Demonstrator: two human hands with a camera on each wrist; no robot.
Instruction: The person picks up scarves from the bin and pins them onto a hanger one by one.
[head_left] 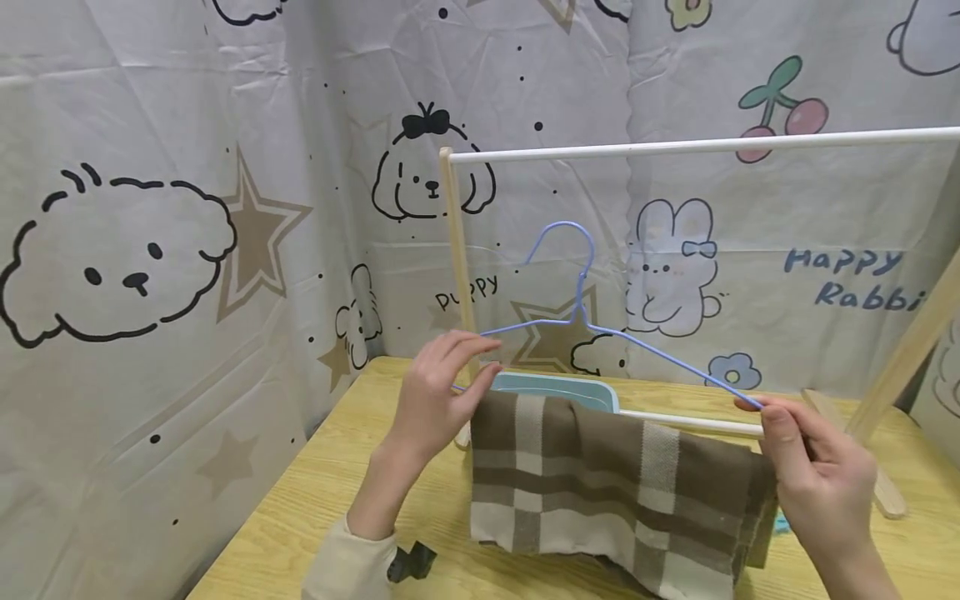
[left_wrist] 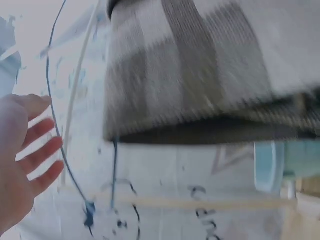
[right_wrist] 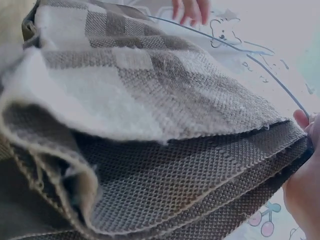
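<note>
A blue wire hanger is held up with its hook at the top. Over its lower bar hangs a folded brown-and-white plaid scarf, whose several layers show in the right wrist view. My right hand pinches the hanger's right corner beside the scarf's edge. At the hanger's left end is my left hand, its thumb and fingers apart. In the left wrist view, the left fingers are spread loosely against or just beside the hanger wire; contact is hard to tell.
Behind the scarf stands a wooden rack with a white top rail and a white lower rail. A light-blue basin sits at the back of the wooden table. A small black object lies near my left sleeve.
</note>
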